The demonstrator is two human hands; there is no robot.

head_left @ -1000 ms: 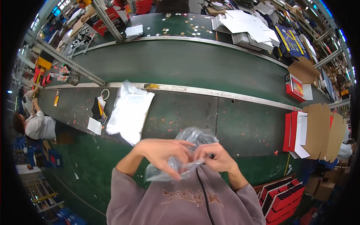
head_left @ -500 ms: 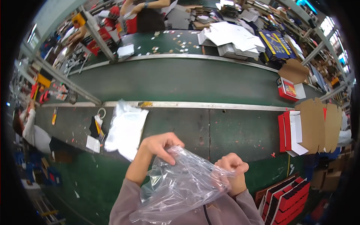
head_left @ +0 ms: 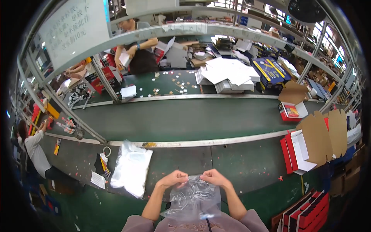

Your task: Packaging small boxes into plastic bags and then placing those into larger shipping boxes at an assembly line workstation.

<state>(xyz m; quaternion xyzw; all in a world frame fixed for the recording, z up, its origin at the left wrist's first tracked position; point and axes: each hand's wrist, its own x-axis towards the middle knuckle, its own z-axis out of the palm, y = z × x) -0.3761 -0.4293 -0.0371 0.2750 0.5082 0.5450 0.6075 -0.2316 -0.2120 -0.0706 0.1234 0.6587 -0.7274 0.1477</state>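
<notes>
- Clear plastic bag [head_left: 193, 199]: thin, crumpled film, hanging at 6 o'clock in front of the chest, over the near edge of the bench [head_left: 247, 166].
- Left hand [head_left: 174, 179]: fingers curled and pinching the bag's top edge at its left corner.
- Right hand [head_left: 213, 177]: likewise closed on the top edge at its right corner; the two hands are near each other.
- Risk: slick film may slip from either pinch, or tear if the corners are pulled apart sharply; a dropped bag would likely fall into the lap, off the bench.
- Stack of clear bags [head_left: 131, 167]: flat on the bench at 10 o'clock, just beside the left forearm; an elbow swing could push it over the near edge.
- Open room: bare green bench at 12 to 2 o'clock, up to the metal rail [head_left: 216, 142].
- Conveyor belt [head_left: 185, 118]: beyond the rail, bare.
- Red-and-white boxes [head_left: 297, 150]: 3 o'clock, bounding the right side.
</notes>
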